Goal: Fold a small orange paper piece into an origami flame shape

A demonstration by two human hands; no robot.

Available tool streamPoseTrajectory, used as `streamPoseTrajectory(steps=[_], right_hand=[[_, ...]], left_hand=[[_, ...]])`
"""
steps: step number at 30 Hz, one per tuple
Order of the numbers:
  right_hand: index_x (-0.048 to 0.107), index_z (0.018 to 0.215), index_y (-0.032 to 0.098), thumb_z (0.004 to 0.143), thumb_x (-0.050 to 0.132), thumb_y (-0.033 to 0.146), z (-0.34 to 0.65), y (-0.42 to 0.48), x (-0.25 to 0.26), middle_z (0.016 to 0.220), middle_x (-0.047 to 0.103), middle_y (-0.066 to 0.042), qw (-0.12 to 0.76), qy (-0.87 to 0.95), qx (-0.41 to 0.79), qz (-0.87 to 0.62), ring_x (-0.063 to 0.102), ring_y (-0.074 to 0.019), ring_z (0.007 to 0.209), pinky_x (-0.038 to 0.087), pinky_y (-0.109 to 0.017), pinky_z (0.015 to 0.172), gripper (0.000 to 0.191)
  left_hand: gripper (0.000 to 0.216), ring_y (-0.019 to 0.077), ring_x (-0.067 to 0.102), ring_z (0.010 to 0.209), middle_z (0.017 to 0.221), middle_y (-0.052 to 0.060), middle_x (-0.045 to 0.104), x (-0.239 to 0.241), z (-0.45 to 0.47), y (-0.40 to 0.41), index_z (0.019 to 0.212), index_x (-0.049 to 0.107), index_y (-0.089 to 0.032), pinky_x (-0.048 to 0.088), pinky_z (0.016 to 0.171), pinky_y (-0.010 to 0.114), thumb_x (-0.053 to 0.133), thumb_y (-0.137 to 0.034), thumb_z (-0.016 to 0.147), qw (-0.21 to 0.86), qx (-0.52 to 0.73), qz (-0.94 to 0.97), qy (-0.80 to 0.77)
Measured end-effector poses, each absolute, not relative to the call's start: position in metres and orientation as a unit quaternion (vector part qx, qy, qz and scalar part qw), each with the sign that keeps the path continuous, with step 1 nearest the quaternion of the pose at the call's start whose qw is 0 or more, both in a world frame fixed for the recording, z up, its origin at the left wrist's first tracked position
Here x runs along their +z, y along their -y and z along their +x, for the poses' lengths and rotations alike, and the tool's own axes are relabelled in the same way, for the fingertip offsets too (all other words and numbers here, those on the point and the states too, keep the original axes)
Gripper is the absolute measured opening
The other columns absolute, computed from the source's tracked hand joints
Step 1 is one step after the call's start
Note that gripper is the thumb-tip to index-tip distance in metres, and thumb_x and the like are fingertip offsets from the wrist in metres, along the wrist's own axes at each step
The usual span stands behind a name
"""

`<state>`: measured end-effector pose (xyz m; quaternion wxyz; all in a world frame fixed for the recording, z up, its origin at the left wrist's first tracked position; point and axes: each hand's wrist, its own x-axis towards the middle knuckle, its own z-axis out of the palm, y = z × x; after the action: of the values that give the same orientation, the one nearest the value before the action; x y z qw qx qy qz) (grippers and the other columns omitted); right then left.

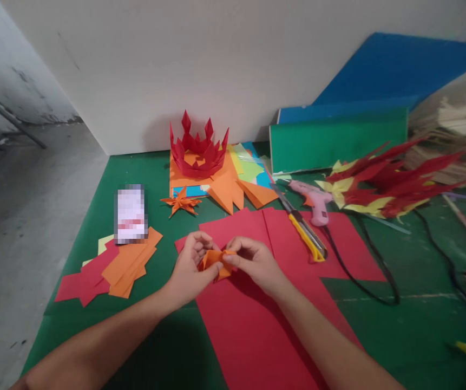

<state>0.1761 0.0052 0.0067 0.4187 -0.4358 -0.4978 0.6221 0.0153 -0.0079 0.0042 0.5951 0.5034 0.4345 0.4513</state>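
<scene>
Between my two hands is a small folded piece of orange paper (215,261), held above red paper sheets (249,325). My left hand (194,262) pinches its left side, thumb in front and fingers curled behind. With thumb and forefinger my right hand (253,262) grips its right edge. Beyond the hands lies an orange folded paper star (182,202). A red folded paper crown (198,154) stands farther back on a stack of coloured sheets. Orange folded pieces (227,189) rest in front of it.
Right of my hands lie a yellow utility knife (308,235) and a pink glue gun (317,203) with a black cord. Red and yellow paper shapes (387,184) sit farther right. Paper strips (129,265) and a blurred-out rectangular object (131,213) are at left on the green table (168,346).
</scene>
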Motion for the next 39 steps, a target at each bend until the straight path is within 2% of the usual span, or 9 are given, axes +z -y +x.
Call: streamPoseTrajectory(steps=[6,9,11,17,22,26,29,32,39], right_hand=[[0.060,0.069,0.019,0.070,0.074,0.039,0.175,-0.005,0.006,0.067,0.056,0.002,0.418,0.491,0.617,-0.452,0.051,-0.0110,0.060,0.041,-0.025,0.056,0.024],[0.063,0.079,0.021,0.072,0.071,0.042,0.177,-0.006,0.008,0.077,0.058,0.000,0.414,0.505,0.604,-0.456,0.053,-0.0122,0.063,0.043,-0.026,0.055,0.024],[0.064,0.078,0.021,0.075,0.069,0.041,0.180,-0.007,0.009,0.081,0.059,-0.002,0.409,0.531,0.587,-0.455,0.054,-0.0132,0.067,0.044,-0.026,0.058,0.022],[0.061,0.070,0.020,0.075,0.070,0.038,0.185,-0.010,0.012,0.071,0.054,0.001,0.397,0.534,0.610,-0.430,0.049,-0.0109,0.061,0.042,-0.026,0.059,0.021],[0.057,0.064,0.019,0.072,0.073,0.037,0.188,-0.011,0.012,0.066,0.052,0.003,0.398,0.516,0.632,-0.420,0.047,-0.0095,0.058,0.041,-0.025,0.058,0.026],[0.062,0.075,0.020,0.074,0.070,0.042,0.188,-0.011,0.012,0.073,0.055,0.001,0.387,0.517,0.630,-0.432,0.050,-0.0114,0.063,0.042,-0.025,0.059,0.024],[0.064,0.083,0.021,0.076,0.066,0.047,0.188,-0.011,0.012,0.080,0.059,-0.002,0.378,0.533,0.618,-0.436,0.054,-0.0144,0.071,0.044,-0.027,0.062,0.027],[0.064,0.080,0.021,0.077,0.065,0.047,0.188,-0.011,0.013,0.077,0.059,-0.002,0.376,0.558,0.597,-0.436,0.055,-0.0152,0.071,0.046,-0.028,0.063,0.027],[0.065,0.077,0.019,0.079,0.063,0.046,0.189,-0.011,0.015,0.074,0.055,-0.001,0.361,0.580,0.594,-0.426,0.052,-0.0119,0.060,0.043,-0.026,0.056,0.027]], left_hand=[[0.035,0.0129,0.059,0.082,0.091,0.000,0.054,0.002,0.015,0.008,0.097,0.044,-0.021,0.048,0.073,0.027,0.065,-0.018,0.070,0.555,0.453,0.520,-0.465],[0.035,0.0124,0.060,0.074,0.084,-0.002,0.057,0.004,0.014,0.008,0.098,0.044,-0.021,0.048,0.069,0.027,0.065,-0.019,0.071,0.563,0.437,0.515,-0.475],[0.038,0.0122,0.060,0.069,0.078,-0.004,0.057,0.005,0.014,0.007,0.100,0.042,-0.022,0.048,0.065,0.026,0.066,-0.019,0.070,0.584,0.422,0.509,-0.472],[0.042,0.0107,0.059,0.062,0.071,-0.006,0.057,0.006,0.014,0.008,0.102,0.042,-0.022,0.045,0.058,0.022,0.068,-0.019,0.069,0.625,0.397,0.489,-0.462],[0.041,0.0123,0.061,0.066,0.074,-0.004,0.059,0.006,0.013,0.008,0.101,0.043,-0.022,0.048,0.060,0.024,0.069,-0.020,0.069,0.632,0.391,0.489,-0.457],[0.038,0.0131,0.061,0.068,0.079,-0.002,0.061,0.004,0.011,0.009,0.104,0.045,-0.022,0.049,0.062,0.025,0.065,-0.018,0.073,0.614,0.382,0.524,-0.449],[0.035,0.0161,0.063,0.086,0.096,0.003,0.063,0.002,0.010,0.009,0.107,0.048,-0.022,0.051,0.074,0.029,0.060,-0.014,0.076,0.561,0.390,0.587,-0.433],[0.030,0.0181,0.060,0.099,0.106,0.005,0.062,0.002,0.009,0.008,0.105,0.051,-0.021,0.048,0.086,0.032,0.058,-0.012,0.077,0.526,0.397,0.621,-0.423],[0.029,0.0172,0.062,0.092,0.100,0.004,0.063,0.004,0.008,0.008,0.103,0.050,-0.021,0.050,0.079,0.029,0.058,-0.012,0.076,0.538,0.370,0.620,-0.435]])
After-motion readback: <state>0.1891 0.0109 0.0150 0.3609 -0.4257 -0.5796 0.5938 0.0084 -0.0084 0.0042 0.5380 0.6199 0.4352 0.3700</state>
